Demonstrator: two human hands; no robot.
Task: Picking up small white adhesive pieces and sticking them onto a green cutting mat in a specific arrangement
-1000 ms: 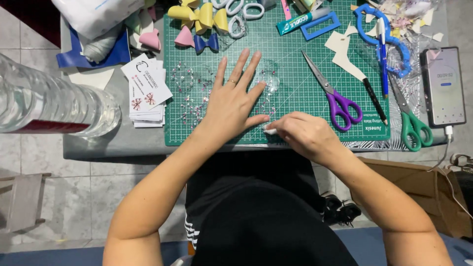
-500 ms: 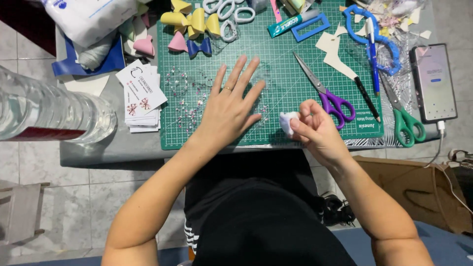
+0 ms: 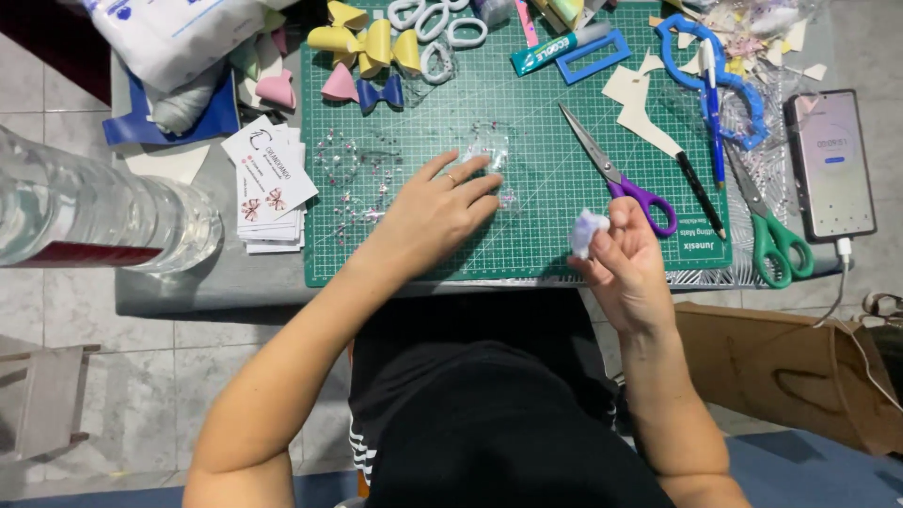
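My left hand [image 3: 435, 209] rests flat on the green cutting mat [image 3: 527, 240], fingers loosely together, pressing a clear glittery plastic sheet [image 3: 376, 174]. A small clear piece [image 3: 489, 146] lies just past the fingertips. My right hand [image 3: 625, 263] is raised over the mat's front edge, pinching a small crumpled white scrap [image 3: 587, 230] between thumb and fingers. Purple-handled scissors [image 3: 621, 174] lie shut just beyond that hand.
Green-handled scissors [image 3: 767, 230], a black pen [image 3: 700, 193], a phone [image 3: 832, 165] on a cable and a blue template [image 3: 715, 75] lie right. Foam bows [image 3: 367, 47], white rings [image 3: 442, 28], a card stack [image 3: 268, 183] and a clear bottle [image 3: 94, 212] sit left. A brown bag [image 3: 790, 372] stands below.
My right hand has lifted off the mat's front edge and moved right, with the white scrap pinched in it. My left hand's spread fingers have drawn together on the sheet.
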